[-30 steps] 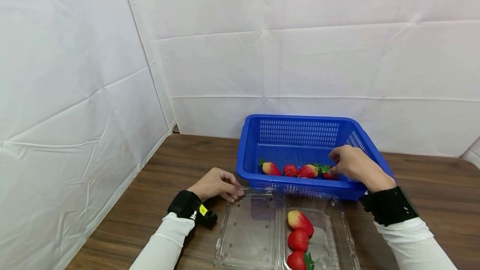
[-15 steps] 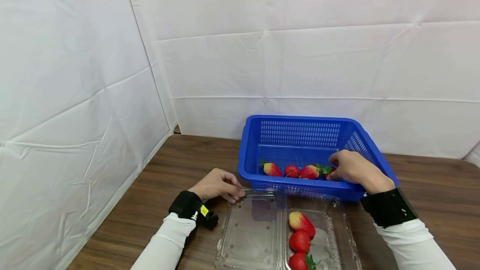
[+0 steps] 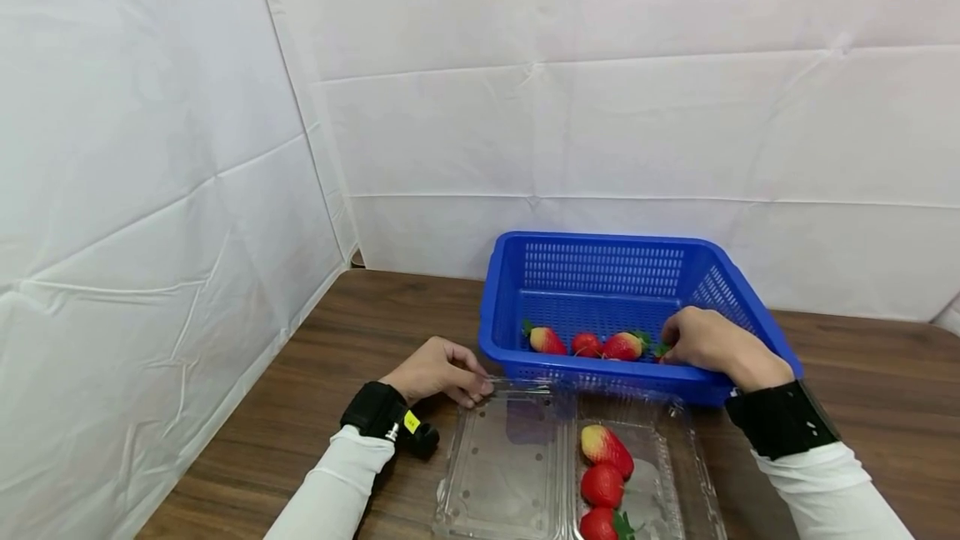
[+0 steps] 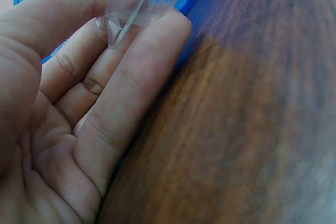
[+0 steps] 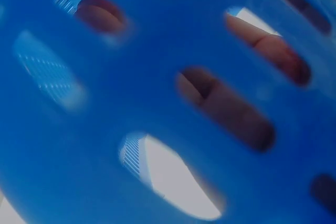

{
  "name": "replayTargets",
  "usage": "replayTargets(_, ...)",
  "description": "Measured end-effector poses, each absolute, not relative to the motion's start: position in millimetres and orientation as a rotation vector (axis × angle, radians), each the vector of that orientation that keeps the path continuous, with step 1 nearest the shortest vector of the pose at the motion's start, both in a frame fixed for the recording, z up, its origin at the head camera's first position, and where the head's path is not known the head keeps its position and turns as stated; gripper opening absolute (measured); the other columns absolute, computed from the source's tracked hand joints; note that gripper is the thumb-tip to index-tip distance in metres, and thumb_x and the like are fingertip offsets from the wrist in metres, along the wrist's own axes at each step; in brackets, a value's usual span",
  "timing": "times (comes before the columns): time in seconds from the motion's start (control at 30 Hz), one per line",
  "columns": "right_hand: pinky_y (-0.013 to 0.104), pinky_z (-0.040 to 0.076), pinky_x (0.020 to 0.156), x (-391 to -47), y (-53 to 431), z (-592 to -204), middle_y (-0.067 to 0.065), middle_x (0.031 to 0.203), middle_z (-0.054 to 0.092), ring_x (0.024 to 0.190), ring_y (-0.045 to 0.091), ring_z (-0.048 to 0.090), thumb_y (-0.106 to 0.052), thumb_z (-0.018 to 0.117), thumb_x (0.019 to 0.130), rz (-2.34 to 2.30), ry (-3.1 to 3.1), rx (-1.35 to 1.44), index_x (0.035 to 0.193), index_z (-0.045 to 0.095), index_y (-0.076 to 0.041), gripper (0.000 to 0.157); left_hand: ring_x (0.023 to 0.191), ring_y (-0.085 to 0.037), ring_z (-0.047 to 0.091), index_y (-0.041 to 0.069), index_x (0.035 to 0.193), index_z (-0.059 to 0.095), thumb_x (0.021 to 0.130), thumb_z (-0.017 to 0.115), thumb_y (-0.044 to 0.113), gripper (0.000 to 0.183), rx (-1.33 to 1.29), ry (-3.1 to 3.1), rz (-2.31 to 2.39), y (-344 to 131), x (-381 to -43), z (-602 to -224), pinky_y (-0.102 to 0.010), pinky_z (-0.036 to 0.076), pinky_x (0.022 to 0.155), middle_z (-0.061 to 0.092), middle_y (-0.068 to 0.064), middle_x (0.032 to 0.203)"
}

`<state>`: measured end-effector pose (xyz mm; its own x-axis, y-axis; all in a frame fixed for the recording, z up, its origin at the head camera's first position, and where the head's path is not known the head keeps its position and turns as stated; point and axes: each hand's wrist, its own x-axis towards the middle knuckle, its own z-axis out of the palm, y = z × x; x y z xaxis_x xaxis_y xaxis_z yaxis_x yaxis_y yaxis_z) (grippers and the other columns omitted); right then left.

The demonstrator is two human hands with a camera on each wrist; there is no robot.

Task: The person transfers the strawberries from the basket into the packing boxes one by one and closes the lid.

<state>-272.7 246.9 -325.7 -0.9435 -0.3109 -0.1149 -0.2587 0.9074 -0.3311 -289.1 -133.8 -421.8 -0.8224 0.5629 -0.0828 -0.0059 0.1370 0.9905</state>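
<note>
The left hand point(image 3: 441, 373) pinches the far-left corner of a clear plastic clamshell point(image 3: 506, 473); on my wrist feed I make out its edge between thumb and finger. The clamshell lies spread flat on the wooden table point(image 3: 405, 307), its pierced lid to the left. In its right half I count three strawberries in a row along the middle fold: the near strawberry point(image 3: 597, 523) with green leaves, the middle strawberry point(image 3: 602, 486) all red, the far strawberry point(image 3: 606, 450) pale yellow at one end.

Beyond, the right hand point(image 3: 708, 344) reaches over the near rim of a blue slotted basket point(image 3: 491, 307), close to its near-right corner. Its fingers bend down at a leafy strawberry point(image 3: 661, 350), mostly hidden, so I cannot tell whether they grasp it; my right wrist feed is mostly blue basket wall. Three more strawberries point(image 3: 587, 345) sit left of that hand, along the basket's near side. The basket stands towards the table's far edge, with white cloth point(image 3: 450, 132) hanging behind.
</note>
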Motion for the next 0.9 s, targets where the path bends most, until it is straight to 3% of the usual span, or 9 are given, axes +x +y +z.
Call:
replayTargets(0.47, 0.041, 0.056, 0.066, -273.9, 245.7, -327.2, 0.009, 0.084, 0.067, 0.068, 0.018, 0.056, -0.019, 0.073, 0.084, -0.479, 2.894, -0.402, 0.092, 0.071, -0.002, 0.019, 0.073, -0.024, 0.069, -0.006, 0.089, 0.071, 0.079, 0.075, 0.005, 0.015, 0.545, 1.986, 1.722, -134.7, -288.6, -421.8, -0.032, 0.062, 0.064, 0.073, -0.015, 0.087)
replayTargets(0.9, 0.043, 0.057, 0.068, -273.3, 245.9, -326.0, 0.011, 0.087, 0.068, 0.07, 0.018, 0.057, -0.02, 0.073, 0.083, -0.469, 2.886, -0.43, 0.093, 0.071, -0.001, 0.021, 0.073, -0.023, 0.069, -0.005, 0.088, 0.07, 0.079, 0.074, 0.004, 0.014, 0.551, 1.983, 1.721, -134.3, -289.2, -423.2, -0.031, 0.062, 0.064, 0.073, -0.014, 0.086)
